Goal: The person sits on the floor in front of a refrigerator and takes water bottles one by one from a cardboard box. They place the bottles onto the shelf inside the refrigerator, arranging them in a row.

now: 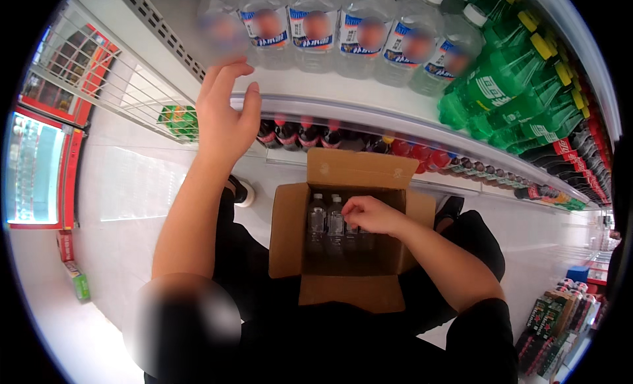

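My left hand (229,114) is raised at the front of the shelf, its fingers apart and curved near the leftmost clear plastic bottle (222,30), with nothing in its grasp. Between my legs stands a cardboard box (287,230) with its flaps folded out. Inside it, towards the left, are several clear bottles with white caps (317,218). My right hand (368,215) reaches into the box from the right, fingers bent beside the bottle tops; whether it grips one is hidden. A row of labelled clear bottles (314,30) lines the shelf above the box.
Green soda bottles with yellow caps (499,92) and cola bottles fill the shelf's right part. The shelf edge (346,112) runs above lower rows of dark and red drinks (420,151). A wire rack panel (99,72) borders the left. Drink packs (549,314) stand at lower right.
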Motion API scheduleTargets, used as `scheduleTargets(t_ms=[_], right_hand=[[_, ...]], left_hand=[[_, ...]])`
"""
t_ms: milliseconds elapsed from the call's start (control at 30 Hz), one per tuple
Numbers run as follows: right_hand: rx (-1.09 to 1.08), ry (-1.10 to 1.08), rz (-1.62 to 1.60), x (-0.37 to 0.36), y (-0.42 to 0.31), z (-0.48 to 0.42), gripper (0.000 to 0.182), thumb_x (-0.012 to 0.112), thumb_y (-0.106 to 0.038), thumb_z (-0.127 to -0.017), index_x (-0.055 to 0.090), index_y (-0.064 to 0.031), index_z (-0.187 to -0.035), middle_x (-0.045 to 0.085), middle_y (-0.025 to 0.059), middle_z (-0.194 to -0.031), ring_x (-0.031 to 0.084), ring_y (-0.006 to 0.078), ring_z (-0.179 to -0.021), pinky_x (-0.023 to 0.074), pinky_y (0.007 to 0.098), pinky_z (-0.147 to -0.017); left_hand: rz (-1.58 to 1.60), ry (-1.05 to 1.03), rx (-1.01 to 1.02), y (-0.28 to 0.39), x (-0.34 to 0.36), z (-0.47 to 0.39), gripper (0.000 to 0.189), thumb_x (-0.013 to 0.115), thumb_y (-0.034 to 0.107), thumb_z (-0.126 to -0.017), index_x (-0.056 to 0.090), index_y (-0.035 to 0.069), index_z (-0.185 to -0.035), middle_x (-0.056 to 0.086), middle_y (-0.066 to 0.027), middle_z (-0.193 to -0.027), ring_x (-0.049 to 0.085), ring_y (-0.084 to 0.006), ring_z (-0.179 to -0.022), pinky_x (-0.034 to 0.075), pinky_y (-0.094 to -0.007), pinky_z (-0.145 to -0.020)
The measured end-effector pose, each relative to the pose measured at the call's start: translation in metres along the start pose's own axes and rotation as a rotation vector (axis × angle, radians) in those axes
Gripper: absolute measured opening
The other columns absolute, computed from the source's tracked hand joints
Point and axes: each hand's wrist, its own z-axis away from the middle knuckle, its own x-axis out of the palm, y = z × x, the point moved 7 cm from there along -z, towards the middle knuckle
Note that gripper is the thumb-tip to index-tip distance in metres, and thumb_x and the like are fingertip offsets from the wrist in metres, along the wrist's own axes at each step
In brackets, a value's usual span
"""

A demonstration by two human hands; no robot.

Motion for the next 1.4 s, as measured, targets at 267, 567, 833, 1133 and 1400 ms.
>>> scheduleTargets(t_ms=[267, 567, 833, 1133, 1400], right_hand=[[0.539, 0.122, -0.459, 0.04, 0.148, -0.049, 0.051, 0.067, -0.031, -0.093, 0.053, -0.0109, -0.138, 0.057, 0.0089, -0.136, 0.058, 0.025, -0.12, 0.0524, 0.0455, -0.094], [0.595, 0.434, -0.475, 0.111, 0.202, -0.1, 0.084, 0.083, -0.027, -0.081, 0.04, -0.0025, -0.149, 0.047, 0.0192, -0.153, 0.05, 0.0356, -0.135, 0.0442, 0.056, -0.107], [0.565, 0.155, -0.748, 0.111, 0.295, -0.131, 0.057, 0.083, -0.022, -0.086, 0.056, -0.0037, -0.133, 0.066, 0.013, -0.126, 0.062, 0.0302, -0.12, 0.0548, 0.0526, -0.097], [0.519, -0.082, -0.963, 0.113, 0.166, -0.059, 0.045, 0.075, -0.026, -0.096, 0.061, -0.0099, -0.135, 0.066, 0.0094, -0.13, 0.063, 0.0248, -0.119, 0.0532, 0.0449, -0.103], [0.165, -0.423, -0.875, 0.06, 0.022, 0.055, 0.077, 0.08, -0.026, -0.091, 0.037, -0.0143, -0.154, 0.056, 0.011, -0.14, 0.059, 0.0296, -0.126, 0.0521, 0.0578, -0.102]], left_hand=[[0.221, -0.447, 0.128, 0.039, 0.027, 0.025, 0.01, 0.069, -0.002, -0.084, 0.066, 0.0, -0.094, 0.069, -0.016, -0.092, 0.067, -0.0379, -0.086, 0.054, -0.0424, -0.077], [0.224, -0.645, 0.223, 0.052, 0.027, 0.05, 0.012, 0.07, 0.006, -0.085, 0.067, 0.002, -0.096, 0.069, -0.0128, -0.095, 0.068, -0.0345, -0.088, 0.055, -0.0433, -0.075], [0.25, -0.684, 0.23, 0.057, 0.034, 0.047, 0.009, 0.069, 0.01, -0.088, 0.064, 0.004, -0.092, 0.065, -0.0109, -0.092, 0.066, -0.0346, -0.085, 0.053, -0.0454, -0.073], [0.208, -0.667, 0.235, 0.053, 0.031, 0.053, 0.009, 0.069, 0.012, -0.089, 0.063, 0.005, -0.092, 0.065, -0.0105, -0.09, 0.066, -0.0347, -0.084, 0.053, -0.0452, -0.072], [0.241, -0.698, 0.232, 0.059, 0.038, 0.06, 0.014, 0.07, 0.01, -0.087, 0.065, 0.003, -0.098, 0.065, -0.0122, -0.091, 0.066, -0.0354, -0.086, 0.054, -0.0448, -0.073]])
